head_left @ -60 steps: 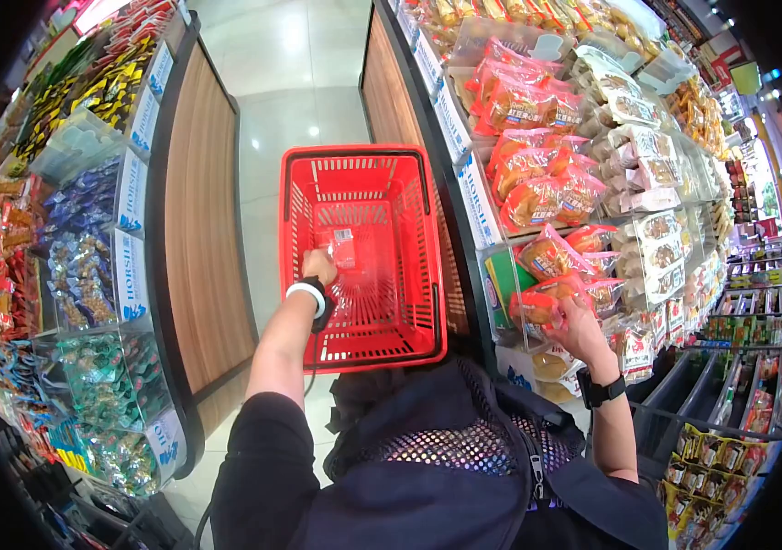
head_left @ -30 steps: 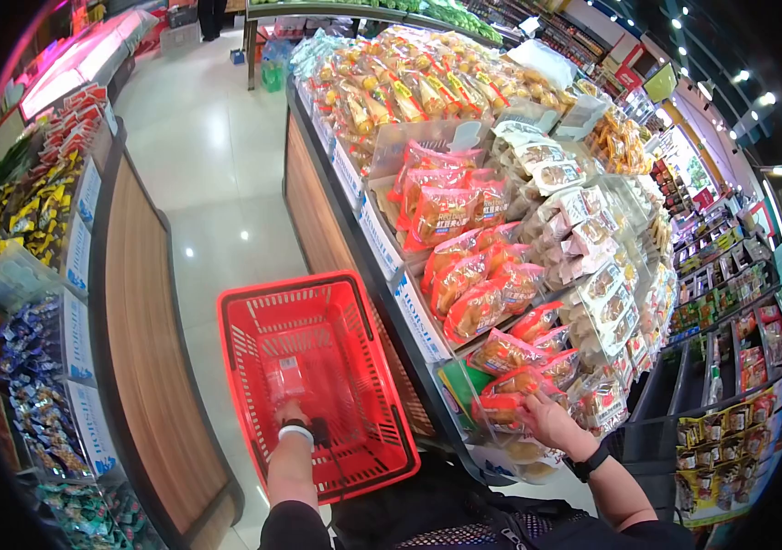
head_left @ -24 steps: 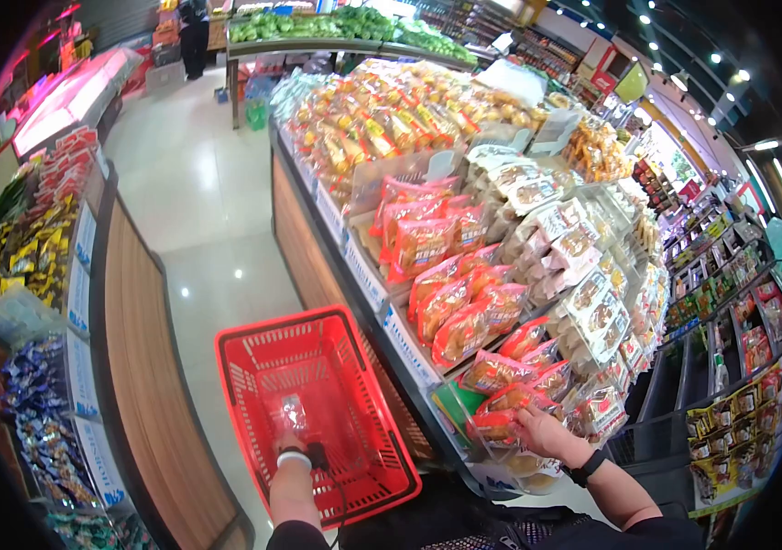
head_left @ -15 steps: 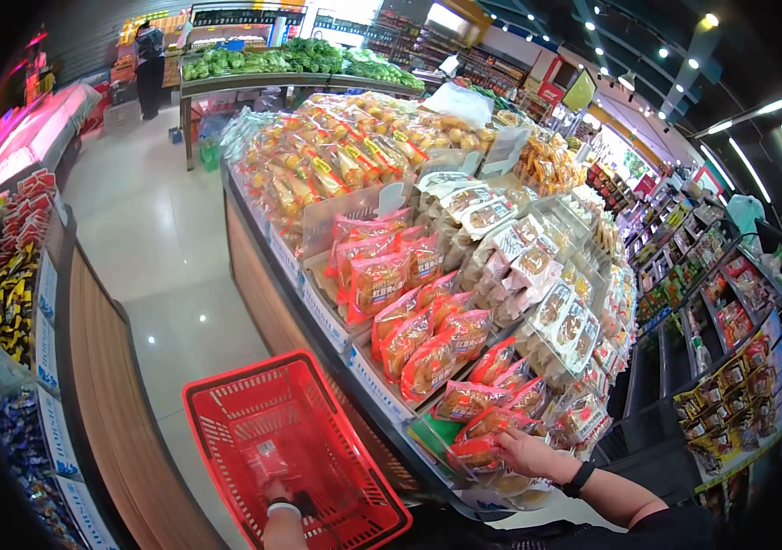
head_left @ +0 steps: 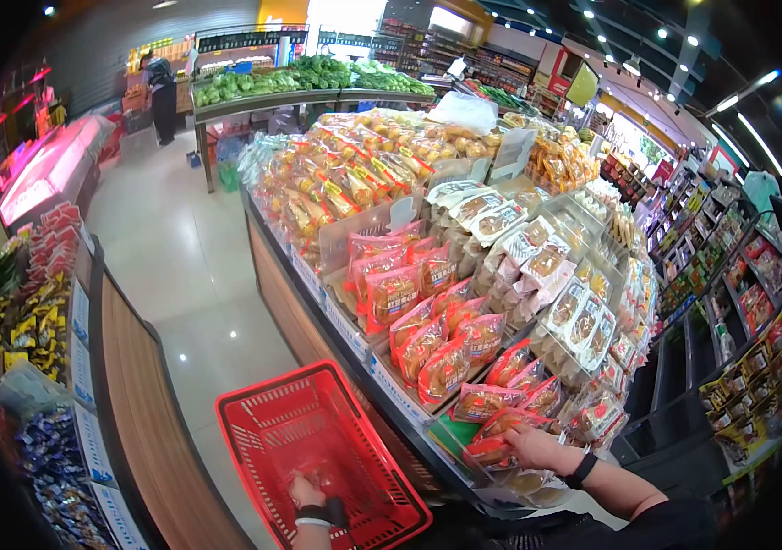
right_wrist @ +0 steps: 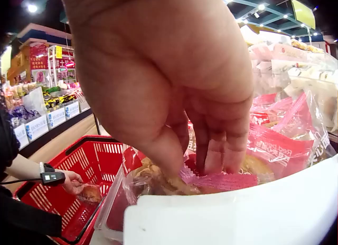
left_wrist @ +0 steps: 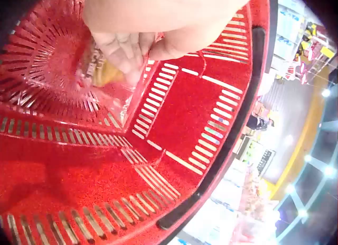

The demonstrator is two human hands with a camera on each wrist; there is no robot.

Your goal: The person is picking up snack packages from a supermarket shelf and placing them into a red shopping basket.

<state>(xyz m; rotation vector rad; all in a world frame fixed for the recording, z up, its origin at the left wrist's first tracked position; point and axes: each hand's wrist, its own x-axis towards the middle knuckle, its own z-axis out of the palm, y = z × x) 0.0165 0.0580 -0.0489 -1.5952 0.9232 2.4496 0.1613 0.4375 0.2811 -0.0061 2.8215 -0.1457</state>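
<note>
Right hand pinches red-and-clear plastic bread bag, probably light, squashy, slick, best taken by its crimped edge; left hand grips clear-wrapped bun inside red plastic basket.

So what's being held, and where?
Left grip pinches a clear packet by one edge; right grip holds a red packet by its pink end.
</note>
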